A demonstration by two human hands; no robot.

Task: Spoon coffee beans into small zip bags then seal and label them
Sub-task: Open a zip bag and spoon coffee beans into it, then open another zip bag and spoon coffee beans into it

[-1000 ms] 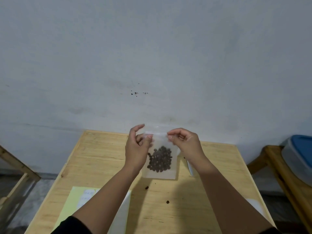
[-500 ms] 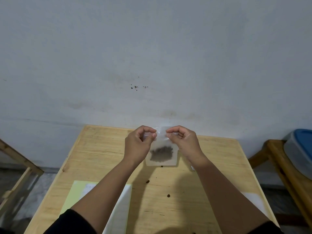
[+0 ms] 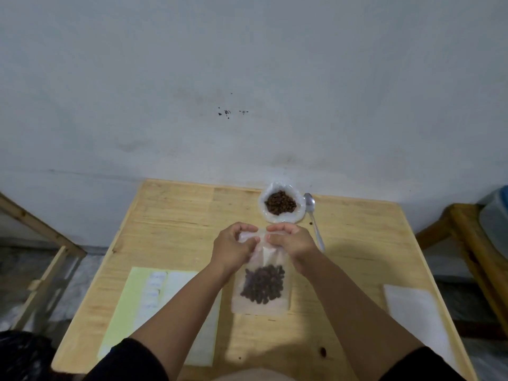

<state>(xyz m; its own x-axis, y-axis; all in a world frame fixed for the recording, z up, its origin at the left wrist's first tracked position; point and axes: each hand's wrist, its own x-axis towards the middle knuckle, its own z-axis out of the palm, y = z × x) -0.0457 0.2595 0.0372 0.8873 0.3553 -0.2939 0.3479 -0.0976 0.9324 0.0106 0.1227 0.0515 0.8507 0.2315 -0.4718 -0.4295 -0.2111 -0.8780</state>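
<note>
A small clear zip bag [image 3: 261, 287] with dark coffee beans in its lower half lies on the wooden table [image 3: 170, 221]. My left hand [image 3: 233, 247] and my right hand [image 3: 290, 243] pinch its top edge, side by side, fingers curled over the zip strip. Behind them stands an open white bag of coffee beans [image 3: 281, 206]. A metal spoon [image 3: 313, 218] lies to its right, bowl toward the wall. A yellow-backed sheet of white labels [image 3: 154, 290] lies at the left under my left forearm.
A white stack of flat bags or paper [image 3: 412, 312] lies at the table's right edge. One loose bean [image 3: 322, 351] sits near the front edge. A wooden bench with a blue-lidded tub [image 3: 494, 215] stands to the right, a wooden frame [image 3: 41, 235] to the left.
The bag was held up in the air between both hands; now it lies lower, on the table. The view has tilted down, so the open bean bag and spoon show behind my hands.
</note>
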